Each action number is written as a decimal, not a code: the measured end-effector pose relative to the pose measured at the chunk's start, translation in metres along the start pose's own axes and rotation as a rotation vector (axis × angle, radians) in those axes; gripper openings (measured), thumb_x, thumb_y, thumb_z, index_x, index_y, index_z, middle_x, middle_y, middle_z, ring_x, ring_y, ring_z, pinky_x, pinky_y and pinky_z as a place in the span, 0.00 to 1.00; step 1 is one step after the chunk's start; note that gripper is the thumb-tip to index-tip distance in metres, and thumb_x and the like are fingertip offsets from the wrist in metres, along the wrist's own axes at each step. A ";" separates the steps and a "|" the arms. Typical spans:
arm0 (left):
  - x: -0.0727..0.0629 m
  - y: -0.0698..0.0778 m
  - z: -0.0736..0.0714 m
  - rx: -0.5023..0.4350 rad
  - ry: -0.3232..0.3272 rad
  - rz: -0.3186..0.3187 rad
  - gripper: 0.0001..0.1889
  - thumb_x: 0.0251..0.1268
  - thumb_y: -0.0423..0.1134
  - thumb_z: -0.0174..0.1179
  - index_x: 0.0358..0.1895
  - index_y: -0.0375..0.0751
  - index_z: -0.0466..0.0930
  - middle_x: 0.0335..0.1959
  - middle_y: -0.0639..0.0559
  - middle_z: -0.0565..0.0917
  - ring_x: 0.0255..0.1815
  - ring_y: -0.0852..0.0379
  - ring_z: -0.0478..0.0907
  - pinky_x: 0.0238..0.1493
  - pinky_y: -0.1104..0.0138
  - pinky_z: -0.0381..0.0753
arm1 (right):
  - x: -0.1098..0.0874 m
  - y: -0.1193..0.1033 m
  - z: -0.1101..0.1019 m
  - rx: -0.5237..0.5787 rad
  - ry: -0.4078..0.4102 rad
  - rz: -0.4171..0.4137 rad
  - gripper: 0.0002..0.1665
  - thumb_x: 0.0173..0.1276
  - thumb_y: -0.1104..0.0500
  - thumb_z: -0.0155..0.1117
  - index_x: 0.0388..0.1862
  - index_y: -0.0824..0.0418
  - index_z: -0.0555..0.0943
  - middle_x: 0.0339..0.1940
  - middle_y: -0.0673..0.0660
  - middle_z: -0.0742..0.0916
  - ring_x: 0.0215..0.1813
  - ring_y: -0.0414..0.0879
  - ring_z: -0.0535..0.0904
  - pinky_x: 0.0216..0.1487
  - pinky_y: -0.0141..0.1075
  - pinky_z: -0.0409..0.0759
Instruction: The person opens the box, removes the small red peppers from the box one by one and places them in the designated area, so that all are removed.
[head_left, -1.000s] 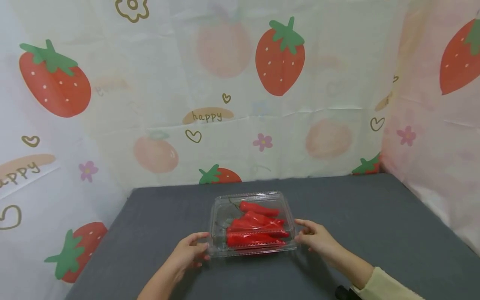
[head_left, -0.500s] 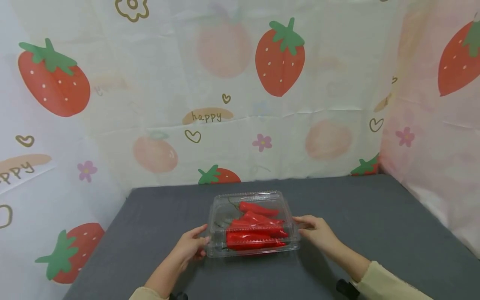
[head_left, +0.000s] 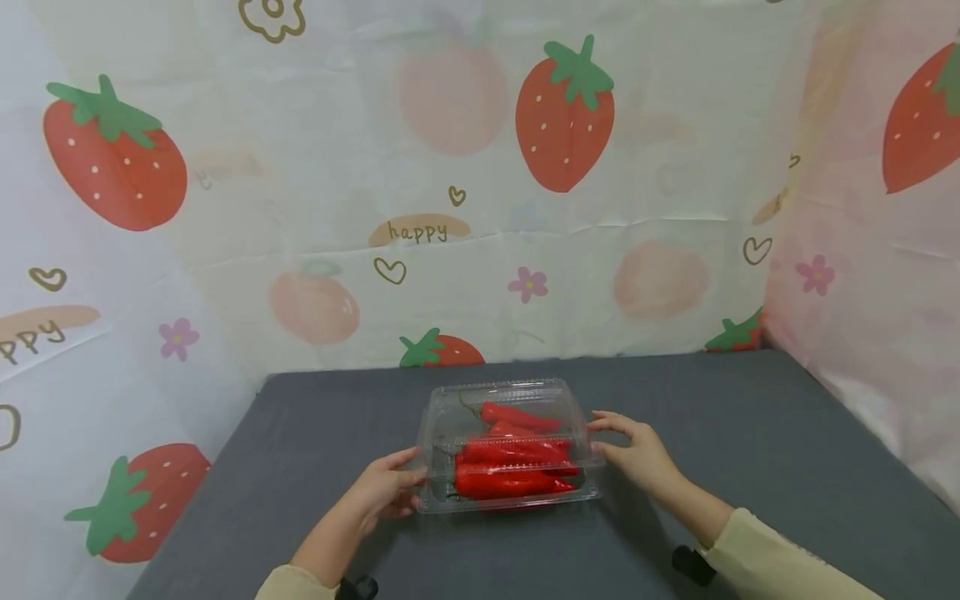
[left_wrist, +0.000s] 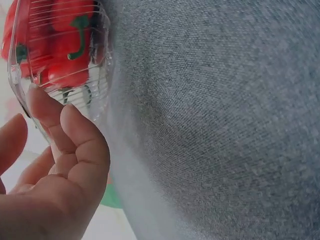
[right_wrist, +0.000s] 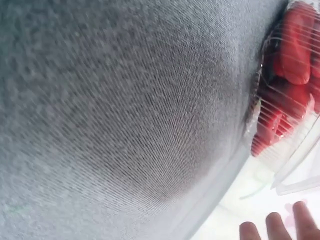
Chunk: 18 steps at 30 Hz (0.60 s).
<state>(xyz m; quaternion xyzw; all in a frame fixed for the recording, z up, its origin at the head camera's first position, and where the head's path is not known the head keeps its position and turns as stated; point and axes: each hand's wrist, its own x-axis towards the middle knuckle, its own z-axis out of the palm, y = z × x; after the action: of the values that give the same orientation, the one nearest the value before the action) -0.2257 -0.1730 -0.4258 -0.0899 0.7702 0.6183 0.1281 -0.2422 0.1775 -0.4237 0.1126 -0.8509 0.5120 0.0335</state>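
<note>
A clear plastic box (head_left: 438,502) filled with several long red chili peppers (head_left: 510,483) sits before me in the head view. Its hinged lid (head_left: 495,389) is tipped up a little at the front, leaving a narrow gap above the base rim. My left hand (head_left: 382,490) holds the box's left edge, thumb and index finger at the rim. On the opposite side, my right hand (head_left: 637,457) has thumb and fingers at the lid's right edge. The left wrist view shows an index fingertip (left_wrist: 34,92) right at the rim; green stems (left_wrist: 77,42) show through the ribbed wall.
Dark grey cloth (head_left: 360,408) covers the table under the box. A fabric backdrop (head_left: 337,167) printed with strawberries stands behind it and along both sides. Black wrist-worn devices (head_left: 692,566) sit near the pale yellow sleeves (head_left: 772,554).
The lid's front edge has risen from the base rim. My right hand has moved up with it. My left hand has closed in on the left edge, and its sleeve has come into view.
</note>
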 end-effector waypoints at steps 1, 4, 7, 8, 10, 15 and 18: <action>0.001 0.000 0.000 -0.005 -0.005 -0.004 0.29 0.69 0.31 0.56 0.71 0.30 0.62 0.34 0.48 0.83 0.18 0.61 0.75 0.23 0.70 0.75 | 0.001 0.000 0.000 0.009 0.003 0.003 0.14 0.65 0.67 0.66 0.49 0.69 0.83 0.66 0.68 0.74 0.71 0.68 0.60 0.54 0.50 0.76; 0.002 0.000 0.000 -0.018 -0.016 -0.008 0.30 0.69 0.32 0.57 0.72 0.30 0.60 0.35 0.47 0.83 0.18 0.61 0.75 0.23 0.69 0.75 | 0.004 -0.001 -0.001 0.036 0.001 -0.001 0.13 0.66 0.66 0.65 0.49 0.69 0.82 0.68 0.67 0.73 0.72 0.66 0.59 0.52 0.48 0.75; 0.003 -0.001 0.000 -0.035 -0.025 -0.007 0.31 0.68 0.30 0.58 0.72 0.29 0.58 0.34 0.47 0.82 0.18 0.61 0.75 0.23 0.70 0.75 | 0.005 -0.002 -0.002 0.078 -0.007 -0.022 0.12 0.68 0.65 0.64 0.49 0.69 0.81 0.68 0.67 0.72 0.72 0.66 0.58 0.58 0.54 0.72; 0.003 -0.001 0.000 -0.039 -0.029 -0.009 0.31 0.68 0.30 0.57 0.72 0.29 0.58 0.33 0.48 0.82 0.18 0.61 0.74 0.23 0.70 0.74 | 0.006 -0.003 -0.002 0.091 -0.008 -0.032 0.12 0.68 0.65 0.63 0.49 0.69 0.80 0.68 0.67 0.72 0.72 0.65 0.58 0.60 0.56 0.70; 0.003 -0.002 0.000 -0.047 -0.041 -0.007 0.32 0.68 0.29 0.57 0.72 0.29 0.57 0.30 0.50 0.79 0.18 0.61 0.74 0.23 0.71 0.74 | 0.007 -0.004 -0.002 0.119 -0.005 -0.051 0.12 0.69 0.65 0.62 0.49 0.70 0.79 0.68 0.67 0.72 0.72 0.65 0.59 0.63 0.59 0.67; 0.002 -0.002 -0.001 -0.048 -0.065 -0.010 0.31 0.70 0.29 0.55 0.73 0.31 0.57 0.26 0.52 0.73 0.17 0.61 0.72 0.23 0.71 0.72 | 0.012 -0.008 -0.001 0.141 0.026 -0.075 0.12 0.70 0.65 0.61 0.48 0.72 0.77 0.64 0.68 0.76 0.68 0.63 0.67 0.60 0.54 0.73; 0.002 -0.002 -0.002 -0.051 -0.078 -0.015 0.31 0.70 0.30 0.55 0.74 0.33 0.57 0.25 0.52 0.72 0.17 0.61 0.72 0.23 0.71 0.72 | 0.016 -0.010 -0.001 0.136 0.055 -0.066 0.13 0.71 0.66 0.60 0.50 0.72 0.77 0.59 0.68 0.79 0.64 0.62 0.71 0.58 0.51 0.75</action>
<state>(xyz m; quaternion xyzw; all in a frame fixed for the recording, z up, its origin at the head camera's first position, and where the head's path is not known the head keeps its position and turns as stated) -0.2275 -0.1749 -0.4281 -0.0747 0.7478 0.6398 0.1606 -0.2556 0.1709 -0.4118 0.1287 -0.8086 0.5703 0.0660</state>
